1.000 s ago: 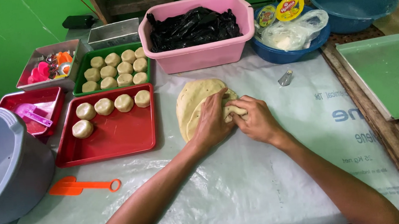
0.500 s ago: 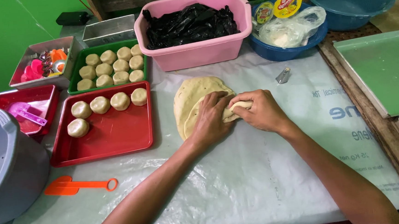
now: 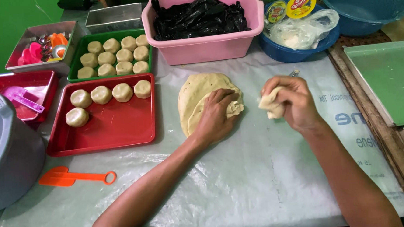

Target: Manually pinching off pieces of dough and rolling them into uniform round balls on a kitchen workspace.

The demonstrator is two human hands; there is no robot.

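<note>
A large pale mass of dough (image 3: 198, 96) lies on the plastic-covered table (image 3: 244, 185). My left hand (image 3: 216, 117) presses down on its right side, fingers curled over the torn edge. My right hand (image 3: 291, 101) is off to the right of the mass, lifted a little, closed around a small torn-off piece of dough (image 3: 269, 105). A red tray (image 3: 114, 128) to the left carries several round dough balls (image 3: 101, 94) along its far edge. Behind it a green tray (image 3: 75, 72) is packed with several more dough balls.
A pink tub (image 3: 207, 47) holding black plastic stands at the back, with a blue bowl (image 3: 296, 54) of bags and lidded cups beside it. An orange scoop (image 3: 75, 177) lies near left. A grey container (image 3: 3, 149) sits far left; green trays (image 3: 387, 79) lie right.
My right hand has pulled away to the right from the dough mass, taking a small piece with it. My left hand stays pressed on the mass.
</note>
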